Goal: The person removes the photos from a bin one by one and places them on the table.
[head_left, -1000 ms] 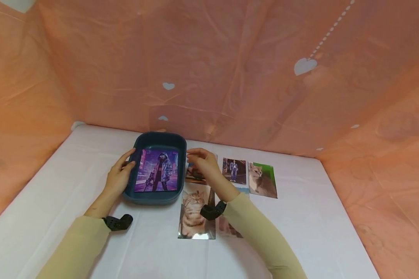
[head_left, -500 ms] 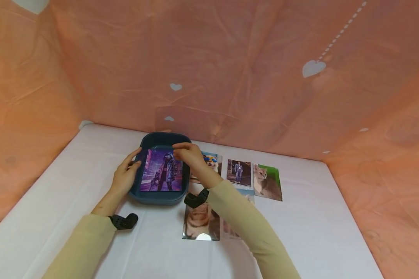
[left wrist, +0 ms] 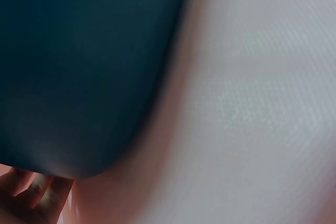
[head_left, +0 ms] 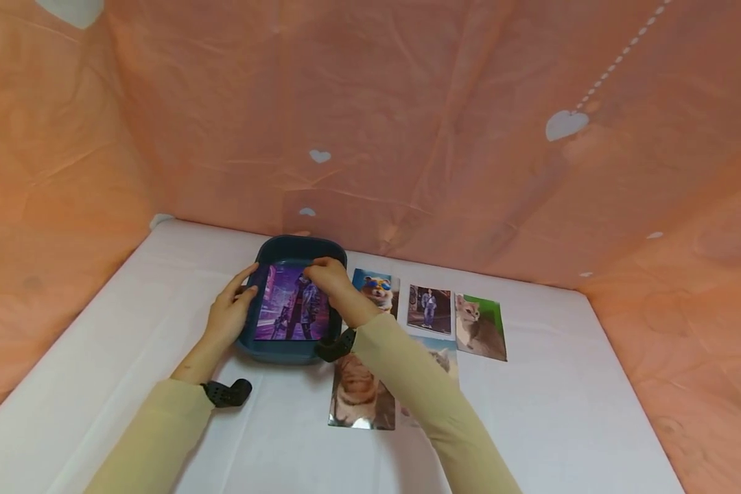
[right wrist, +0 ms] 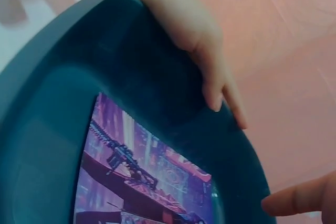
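A dark blue basin [head_left: 291,353] stands on the white cloth, with a purple picture card [head_left: 284,309] of a hooded figure lying inside. My left hand [head_left: 230,312] holds the basin's left side, thumb at the rim and fingers around the outer wall; the right wrist view shows this left hand [right wrist: 197,40] too. Over the card's upper right part reaches my right hand [head_left: 335,283]. One finger [right wrist: 296,200] of it extends at the edge of the right wrist view, apart from the card there. Whether other fingertips touch the card is hidden.
Right of the basin lie a dog card with sunglasses [head_left: 378,291], a card of a standing person [head_left: 429,309] and a green-backed cat card [head_left: 483,329]. Nearer are a tabby cat card [head_left: 358,398] and another cat card [head_left: 441,353], partly under my right sleeve. Orange fabric [head_left: 370,137] surrounds the table.
My right hand has moved left from beside the basin's right rim to over the purple card. My left hand stays on the basin. The head view has shifted slightly.
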Action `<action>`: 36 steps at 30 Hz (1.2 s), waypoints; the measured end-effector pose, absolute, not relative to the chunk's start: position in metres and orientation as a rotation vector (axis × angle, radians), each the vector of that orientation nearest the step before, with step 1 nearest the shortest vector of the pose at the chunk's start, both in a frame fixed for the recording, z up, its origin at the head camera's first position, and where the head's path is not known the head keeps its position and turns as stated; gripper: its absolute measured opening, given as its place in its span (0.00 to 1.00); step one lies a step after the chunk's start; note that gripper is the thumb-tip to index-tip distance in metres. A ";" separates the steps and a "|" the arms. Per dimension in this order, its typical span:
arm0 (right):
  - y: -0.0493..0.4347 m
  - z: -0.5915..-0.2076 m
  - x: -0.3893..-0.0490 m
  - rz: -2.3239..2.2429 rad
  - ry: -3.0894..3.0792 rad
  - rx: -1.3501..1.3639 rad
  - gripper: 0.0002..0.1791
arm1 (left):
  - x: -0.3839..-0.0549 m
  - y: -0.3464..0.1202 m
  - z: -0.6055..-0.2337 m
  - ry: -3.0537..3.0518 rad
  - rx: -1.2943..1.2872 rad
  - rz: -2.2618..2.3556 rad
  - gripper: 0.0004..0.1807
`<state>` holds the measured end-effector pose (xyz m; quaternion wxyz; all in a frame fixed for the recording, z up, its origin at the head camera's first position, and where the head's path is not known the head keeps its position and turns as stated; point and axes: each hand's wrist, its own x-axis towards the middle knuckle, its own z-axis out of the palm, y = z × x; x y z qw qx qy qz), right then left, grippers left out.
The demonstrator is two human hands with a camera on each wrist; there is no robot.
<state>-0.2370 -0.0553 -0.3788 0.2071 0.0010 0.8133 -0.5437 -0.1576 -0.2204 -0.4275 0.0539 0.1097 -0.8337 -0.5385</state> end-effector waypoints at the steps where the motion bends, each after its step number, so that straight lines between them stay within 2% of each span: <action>1: -0.056 -0.393 -0.246 -1.519 2.285 -0.011 0.31 | -0.158 -0.220 -0.428 -2.534 0.337 -1.634 0.25; 3: -0.059 -0.426 -0.266 -1.522 2.333 -0.023 0.33 | -0.158 -0.218 -0.428 -2.536 0.339 -1.632 0.25; 7: -0.060 -0.450 -0.279 -1.516 2.369 0.028 0.35 | -0.159 -0.216 -0.429 -2.542 0.341 -1.649 0.25; 10: -0.061 -0.412 -0.253 -1.479 2.370 0.118 0.33 | -0.159 -0.215 -0.428 -2.544 0.345 -1.662 0.25; 14: -0.061 -0.388 -0.236 -1.459 2.385 0.138 0.33 | -0.159 -0.215 -0.428 -2.548 0.347 -1.654 0.25; 25: -0.068 -0.393 -0.226 -1.442 2.558 0.174 0.29 | -0.160 -0.214 -0.429 -2.538 0.329 -1.624 0.25; 32: -0.068 -0.396 -0.223 -1.522 2.597 0.149 0.17 | -0.160 -0.216 -0.428 -2.546 0.339 -1.616 0.25; 36: -0.065 -0.399 -0.222 -1.607 2.535 0.134 0.20 | -0.158 -0.218 -0.427 -2.542 0.353 -1.632 0.25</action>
